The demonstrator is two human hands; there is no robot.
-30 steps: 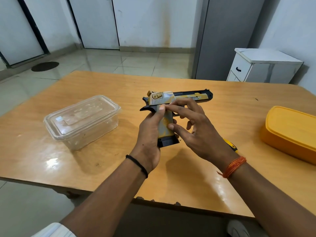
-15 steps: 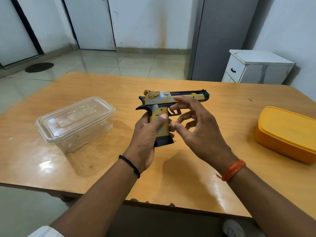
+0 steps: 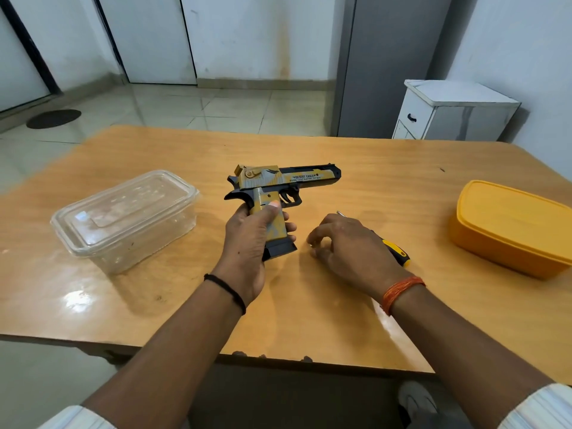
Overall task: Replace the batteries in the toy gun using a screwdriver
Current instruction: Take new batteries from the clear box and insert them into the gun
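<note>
1. Right hand [image 3: 349, 246] has dropped off the yellow-and-black plastic toy gun [image 3: 278, 187] to the wooden worktop [image 3: 371, 181], fingers loosely curled over the yellow-handled screwdriver [image 3: 396, 252], not gripping yet.
2. Left hand [image 3: 250, 236] grips the gun upright above the worktop.
3. Looks barely started: nothing unscrewed, no batteries visible.
</note>
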